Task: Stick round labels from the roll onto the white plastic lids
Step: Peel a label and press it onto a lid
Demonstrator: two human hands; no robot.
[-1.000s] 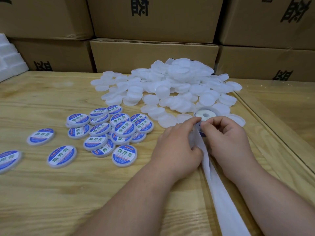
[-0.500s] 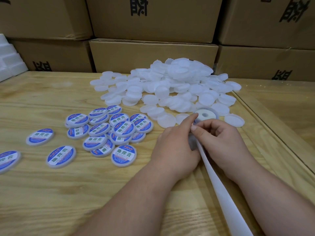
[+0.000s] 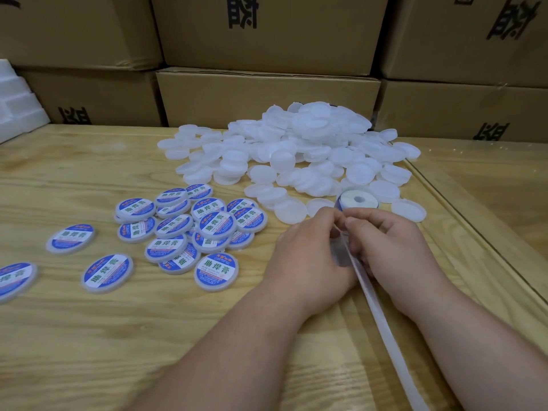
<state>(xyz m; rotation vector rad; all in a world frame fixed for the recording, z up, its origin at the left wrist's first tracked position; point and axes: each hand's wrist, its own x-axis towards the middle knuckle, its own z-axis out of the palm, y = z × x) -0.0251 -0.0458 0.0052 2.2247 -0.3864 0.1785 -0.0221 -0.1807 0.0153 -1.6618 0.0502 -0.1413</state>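
Change: the backing strip (image 3: 382, 318) now runs edge-on between the hands – a second ago it lay flat and wide; the plain lid (image 3: 408, 210) at 2 o'clock of the roll sits uncovered.
Left hand (image 3: 308, 256): fingers curled, pinching the strip near the roll.
Right hand (image 3: 391, 247): fingers curled, pinching the same strip just beside the left thumb.
Label roll (image 3: 357, 200): at 12 o'clock of the hands, touching the pile's near edge.
Plain lids (image 3: 296, 149): heaped at 12 o'clock on the wooden table (image 3: 89, 351).
Labelled lids (image 3: 189, 229): clustered at 9 o'clock – a few strays farther left.
Cardboard boxes (image 3: 267, 99): stacked behind, closed, contents unseen.
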